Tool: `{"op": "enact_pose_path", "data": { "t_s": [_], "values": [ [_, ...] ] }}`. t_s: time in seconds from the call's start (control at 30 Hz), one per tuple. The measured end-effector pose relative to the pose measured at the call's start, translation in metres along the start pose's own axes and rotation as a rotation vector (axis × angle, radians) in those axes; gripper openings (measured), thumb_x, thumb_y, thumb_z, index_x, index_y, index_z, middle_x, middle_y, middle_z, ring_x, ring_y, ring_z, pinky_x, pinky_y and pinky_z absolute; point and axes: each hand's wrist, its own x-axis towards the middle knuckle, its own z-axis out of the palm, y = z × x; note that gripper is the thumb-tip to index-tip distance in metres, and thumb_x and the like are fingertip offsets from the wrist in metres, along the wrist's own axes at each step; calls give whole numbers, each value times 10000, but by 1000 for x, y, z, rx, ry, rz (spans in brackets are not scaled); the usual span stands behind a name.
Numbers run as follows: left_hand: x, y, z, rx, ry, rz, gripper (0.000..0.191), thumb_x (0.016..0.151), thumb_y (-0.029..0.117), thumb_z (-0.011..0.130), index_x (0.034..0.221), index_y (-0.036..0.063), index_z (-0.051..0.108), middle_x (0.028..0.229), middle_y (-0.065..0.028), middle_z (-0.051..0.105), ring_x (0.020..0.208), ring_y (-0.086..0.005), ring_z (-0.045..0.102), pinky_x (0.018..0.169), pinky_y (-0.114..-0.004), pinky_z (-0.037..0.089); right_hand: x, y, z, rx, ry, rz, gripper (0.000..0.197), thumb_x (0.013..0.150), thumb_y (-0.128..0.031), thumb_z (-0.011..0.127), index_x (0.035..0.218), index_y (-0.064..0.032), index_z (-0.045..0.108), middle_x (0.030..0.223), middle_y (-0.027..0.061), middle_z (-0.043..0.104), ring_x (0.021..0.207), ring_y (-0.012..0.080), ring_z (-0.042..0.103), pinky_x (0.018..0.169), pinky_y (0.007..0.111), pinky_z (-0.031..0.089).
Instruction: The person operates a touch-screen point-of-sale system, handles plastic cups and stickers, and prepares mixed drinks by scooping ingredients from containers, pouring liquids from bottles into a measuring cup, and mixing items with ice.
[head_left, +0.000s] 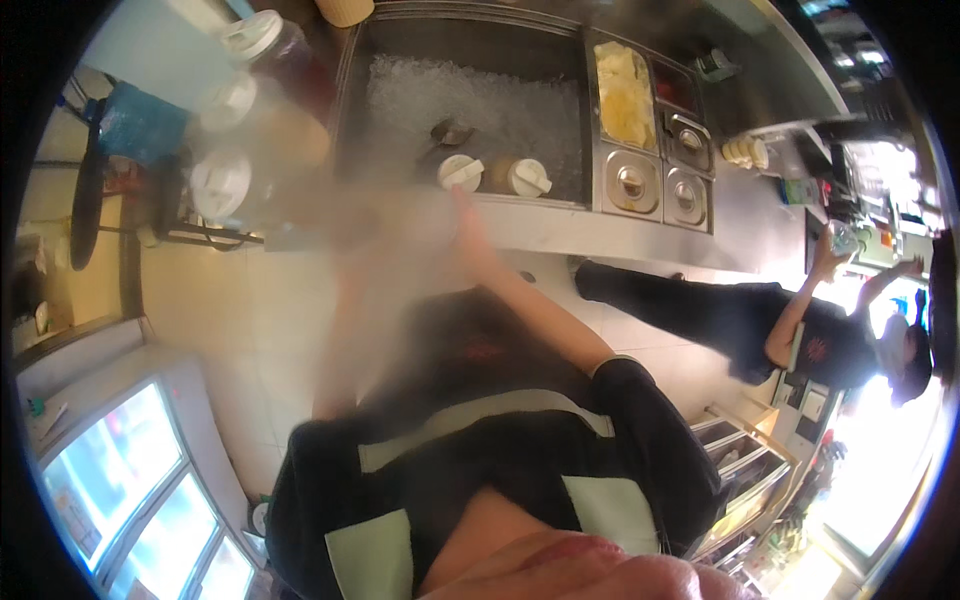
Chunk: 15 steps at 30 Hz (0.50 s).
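A hazy smear covers the middle left of the view. My right hand (474, 236) is at the front edge of the steel counter (555, 229), fingers pointing towards the ice well, beside a pale blurred shape that I cannot make out. My left hand (351, 274) is mostly lost in the haze, so its grip is hidden. Just beyond the right fingertips are two white-lidded containers, one (460, 174) left of the other (529, 177), in the well. Crushed ice (480, 90) fills much of that well, with a metal scoop (451, 133) lying on it.
Several white-lidded jars (221, 184) line the left. Right of the ice are a tray of yellow and cream food (624, 94) and lidded steel pans (632, 182). A co-worker (817, 337) stands on the right with a clear container (844, 238). A glass-doored fridge (120, 465) is lower left.
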Motion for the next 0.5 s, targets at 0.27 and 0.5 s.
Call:
{"op": "enact_pose_path", "data": {
  "t_s": [0.27,0.5],
  "values": [
    [-147,70,-14,126,404,-646,637,761,14,679,1326,56,387,1269,-114,465,1186,-245,448,917,-396,439,47,108,-124,-329,-223,574,670,610,-334,774,1187,-111,515,1230,192,447,1169,384,423,953,454,384],
    [-116,166,-20,383,32,-285,298,728,-41,671,999,75,626,1071,-110,611,878,-229,625,719,-331,513,63,204,-89,-188,-415,421,615,590,-398,767,1091,-74,616,1229,158,446,1135,342,464,936,378,413]
  ]
}}
